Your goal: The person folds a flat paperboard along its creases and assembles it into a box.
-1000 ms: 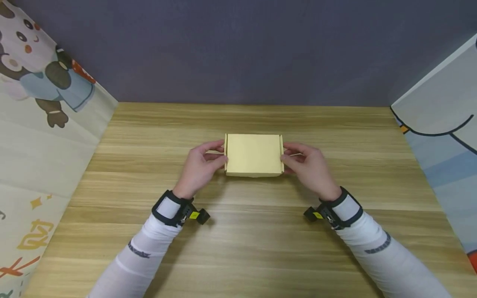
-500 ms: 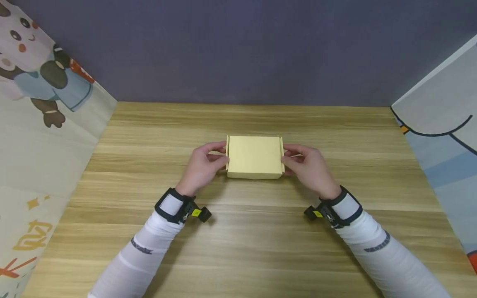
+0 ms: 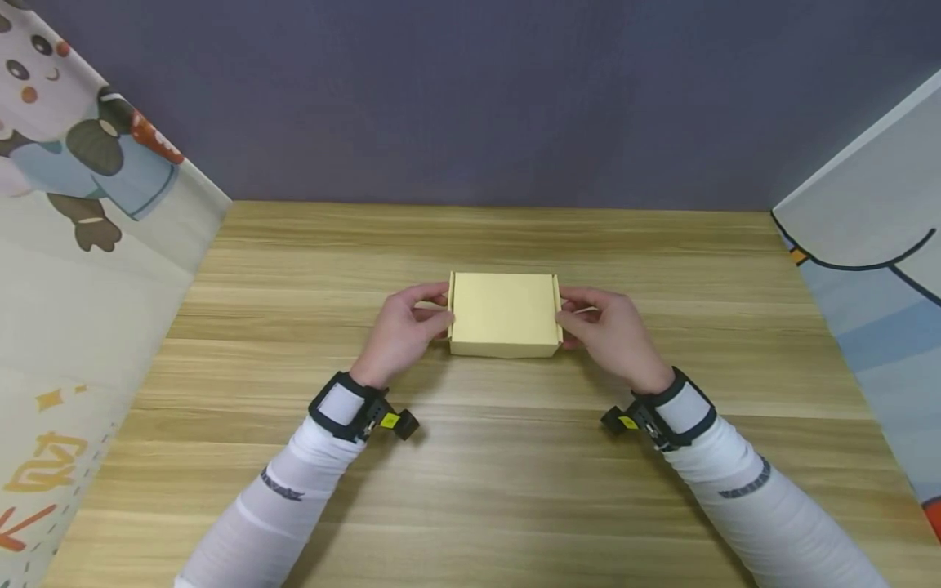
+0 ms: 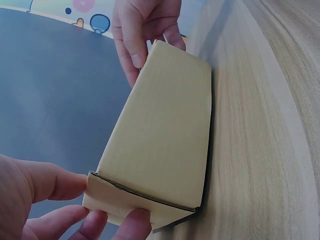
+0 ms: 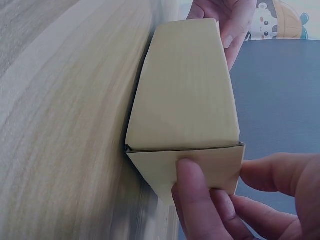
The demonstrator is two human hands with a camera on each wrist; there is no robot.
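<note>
A small closed cardboard box (image 3: 505, 309) lies flat, lid up, near the middle of the wooden table in the head view. My left hand (image 3: 400, 335) grips its left end, thumb at the top edge and fingers against the end panel. On the opposite end my right hand (image 3: 612, 336) has the same hold. In the left wrist view the box's long front face (image 4: 160, 120) and left end show, with fingertips on that end. The right wrist view shows fingers (image 5: 192, 185) pressed to the right end panel. A thin dark line runs under the box; whether it touches the table I cannot tell.
The wooden table (image 3: 500, 474) runs back to a dark blue-grey panel (image 3: 500, 98). Cartoon-printed sheets stand on the left (image 3: 88, 302) and right (image 3: 875, 269). Each wrist wears a black strap with a small camera.
The box and both hands have shifted slightly nearer to me, and a little to the right. More of the box's front face shows now. Both hands keep their hold.
</note>
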